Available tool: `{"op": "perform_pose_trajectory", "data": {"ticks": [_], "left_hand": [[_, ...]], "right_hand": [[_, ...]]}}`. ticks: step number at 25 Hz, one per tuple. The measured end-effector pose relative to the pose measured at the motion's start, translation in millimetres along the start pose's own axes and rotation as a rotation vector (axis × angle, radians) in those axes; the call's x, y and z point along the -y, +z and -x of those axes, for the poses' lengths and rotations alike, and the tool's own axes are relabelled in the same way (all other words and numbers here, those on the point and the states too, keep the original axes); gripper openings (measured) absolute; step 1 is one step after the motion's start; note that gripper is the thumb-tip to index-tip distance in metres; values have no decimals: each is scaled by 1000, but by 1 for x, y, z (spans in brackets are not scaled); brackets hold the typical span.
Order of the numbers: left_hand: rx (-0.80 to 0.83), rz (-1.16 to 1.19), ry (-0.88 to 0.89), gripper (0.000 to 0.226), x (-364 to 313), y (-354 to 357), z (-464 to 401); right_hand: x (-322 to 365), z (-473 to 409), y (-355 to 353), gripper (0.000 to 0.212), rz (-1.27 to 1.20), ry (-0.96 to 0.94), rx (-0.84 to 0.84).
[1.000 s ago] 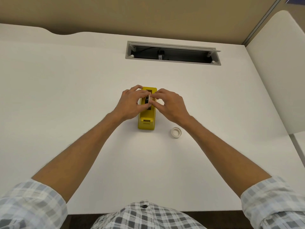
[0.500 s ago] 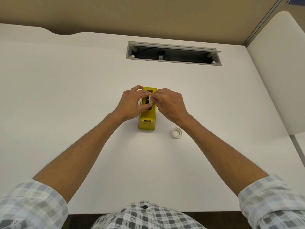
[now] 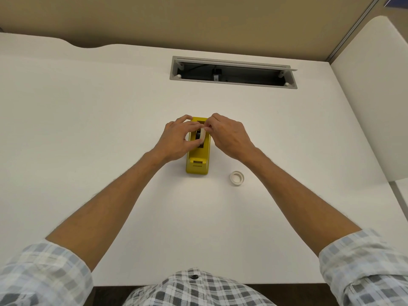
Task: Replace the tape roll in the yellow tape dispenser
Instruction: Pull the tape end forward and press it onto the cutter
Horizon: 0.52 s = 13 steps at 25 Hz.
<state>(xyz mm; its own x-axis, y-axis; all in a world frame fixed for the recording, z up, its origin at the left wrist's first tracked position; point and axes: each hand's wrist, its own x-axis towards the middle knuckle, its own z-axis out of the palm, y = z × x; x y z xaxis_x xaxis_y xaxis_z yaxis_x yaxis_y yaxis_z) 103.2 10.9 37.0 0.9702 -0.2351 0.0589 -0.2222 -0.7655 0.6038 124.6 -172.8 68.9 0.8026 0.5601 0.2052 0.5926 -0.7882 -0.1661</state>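
Observation:
The yellow tape dispenser [image 3: 197, 161] stands on the white desk, its cutter end toward me. A white tape roll [image 3: 201, 135] is upright over the dispenser's dark slot. My left hand [image 3: 176, 139] grips the roll from the left with thumb and fingers. My right hand [image 3: 228, 135] pinches the roll's top edge from the right. Whether the roll rests in the slot or hovers above it is hidden by my fingers. A second small white roll [image 3: 237, 178] lies flat on the desk to the right of the dispenser.
The white desk [image 3: 88, 129] has an open grey cable tray [image 3: 233, 71] recessed at the back. A white panel [image 3: 375, 96] rises along the right side. A tan wall stands behind the desk.
My right hand has drawn its fingers in toward the top of the roll. The left hand and the dispenser have hardly moved.

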Motion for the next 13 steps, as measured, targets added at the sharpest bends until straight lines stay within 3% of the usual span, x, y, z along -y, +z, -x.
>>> {"op": "perform_pose_trajectory", "data": {"ticks": [6, 13], "left_hand": [[0, -1, -9, 52, 2, 1, 0], [-15, 7, -3, 49, 1, 1, 0]], "right_hand": [[-3, -1, -6, 23, -147, 104, 48], [-8, -2, -2, 22, -619, 360, 36]]}}
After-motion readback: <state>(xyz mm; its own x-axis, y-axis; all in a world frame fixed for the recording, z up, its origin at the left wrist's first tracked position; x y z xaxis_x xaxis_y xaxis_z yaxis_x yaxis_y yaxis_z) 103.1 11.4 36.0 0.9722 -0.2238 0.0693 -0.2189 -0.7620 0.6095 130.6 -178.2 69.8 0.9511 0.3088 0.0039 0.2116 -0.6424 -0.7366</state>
